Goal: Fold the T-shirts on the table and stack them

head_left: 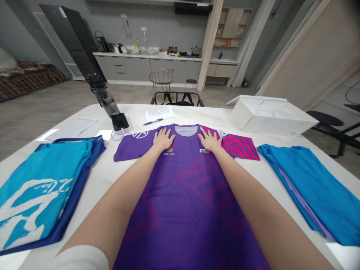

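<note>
A purple short-sleeved T-shirt (194,187) lies spread face up on the table, its collar pointing away from me and its lower part running out of view. Its right-hand sleeve carries a pink stripe pattern, the left-hand one a white round logo. My left hand (163,139) rests flat near the left shoulder, fingers spread, just above a small printed emblem. On the other side of the collar, my right hand (210,141) presses flat on the right shoulder with its fingers apart. Neither hand grips the cloth.
Folded teal and navy clothes (67,165) lie at left, folded blue clothes (315,180) at right. Beyond the shirt are a pen (153,122), a printed sheet (159,113), a clear bottle (105,99) by a black object (120,122), and an open white box (270,120). A chair stands across the table.
</note>
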Available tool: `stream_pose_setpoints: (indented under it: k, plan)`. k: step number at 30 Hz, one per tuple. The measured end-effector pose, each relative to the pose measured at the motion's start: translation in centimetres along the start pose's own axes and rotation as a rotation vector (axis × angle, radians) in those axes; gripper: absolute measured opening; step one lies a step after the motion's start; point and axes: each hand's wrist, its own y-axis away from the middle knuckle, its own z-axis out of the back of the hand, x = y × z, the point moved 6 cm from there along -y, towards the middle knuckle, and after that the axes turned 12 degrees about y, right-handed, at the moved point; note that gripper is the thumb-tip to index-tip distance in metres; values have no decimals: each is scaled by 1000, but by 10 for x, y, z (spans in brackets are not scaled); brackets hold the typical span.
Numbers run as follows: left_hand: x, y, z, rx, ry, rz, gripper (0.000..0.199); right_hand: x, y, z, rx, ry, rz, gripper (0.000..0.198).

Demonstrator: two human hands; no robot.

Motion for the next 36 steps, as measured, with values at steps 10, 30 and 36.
stream_pose_setpoints:
  k: [10, 30, 36]
  plan:
    - [11, -29, 5, -29, 47, 48, 76, -2, -19, 4, -23, 3, -87, 83]
    - [-39, 58, -21, -82, -33, -255, 66, 26, 52, 4, -245, 94, 216, 65]
    - [-47, 114, -27, -15, -23, -260, 70, 20, 111, -9, -82, 86, 219, 75]
